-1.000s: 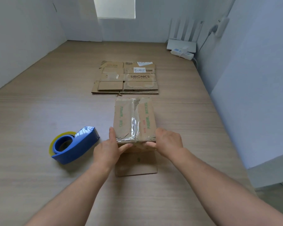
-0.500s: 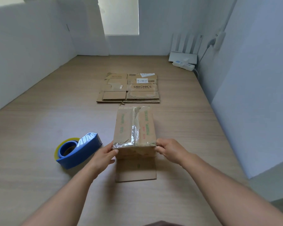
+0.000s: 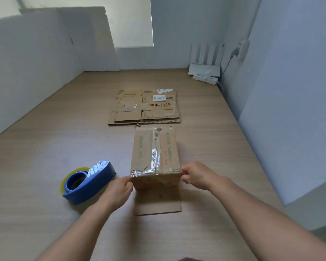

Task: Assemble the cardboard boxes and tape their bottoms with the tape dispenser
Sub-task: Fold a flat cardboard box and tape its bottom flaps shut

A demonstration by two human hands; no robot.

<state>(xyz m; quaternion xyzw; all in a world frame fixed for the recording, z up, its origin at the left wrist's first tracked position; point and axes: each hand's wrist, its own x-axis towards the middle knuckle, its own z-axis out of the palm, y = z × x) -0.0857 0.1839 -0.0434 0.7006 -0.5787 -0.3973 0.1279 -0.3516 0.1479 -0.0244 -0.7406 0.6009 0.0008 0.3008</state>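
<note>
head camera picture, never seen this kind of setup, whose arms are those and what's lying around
There is no machine here: the camera sits on a person's head, looking forward and down, so the two bare arms are the wearer's own. The left hand and right hand each pinch a near top corner of the small brown cardboard box, whose top seam is covered with clear tape. It stands on a pale wood-grain surface, with one loose flap lying flat toward the person. Left of it lies the blue tape dispenser with a yellowish roll, held by nobody. Farther back lies a flattened brown cardboard box printed SIBIONICS. In the far right corner sit a white router with antennas and a white power strip.
</note>
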